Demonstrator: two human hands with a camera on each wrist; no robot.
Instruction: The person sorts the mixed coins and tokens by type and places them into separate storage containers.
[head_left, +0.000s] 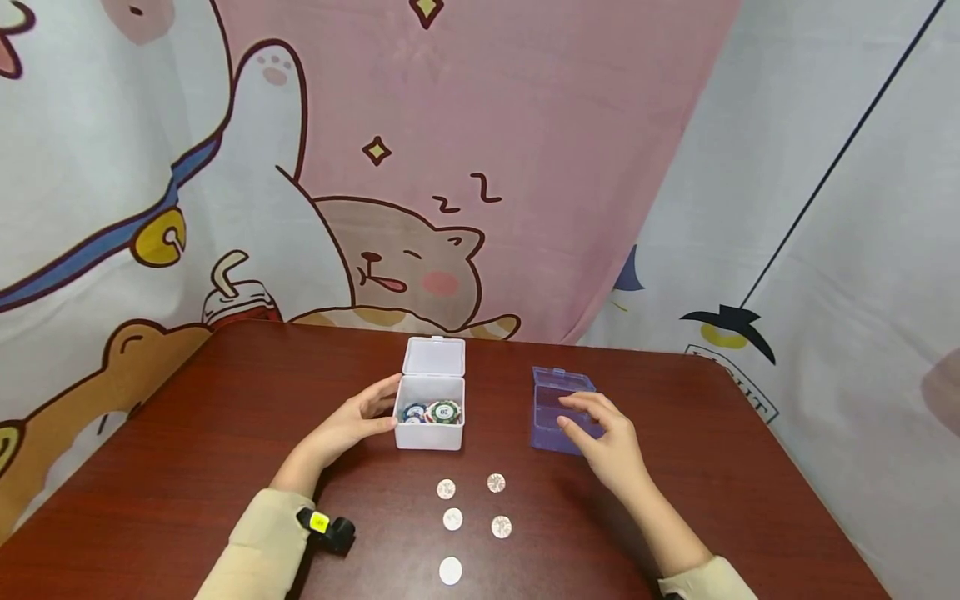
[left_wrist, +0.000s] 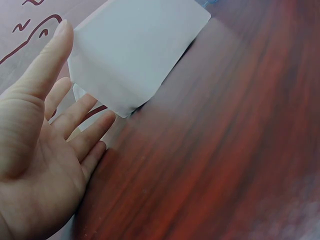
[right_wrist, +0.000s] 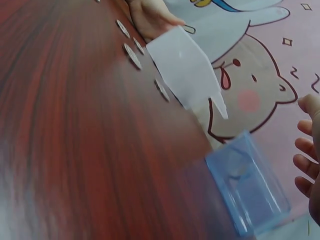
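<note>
- Five discs were spread near the white box, perhaps for easy picking.
- Its side was touched by the loose-fingered left hand, probably for steadying.
- The right hand was held half-wide at the blue box.

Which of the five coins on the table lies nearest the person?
The frontmost coin, lowest in the head view: it lies alone, while the other four coins sit farther back in two rows.
</note>
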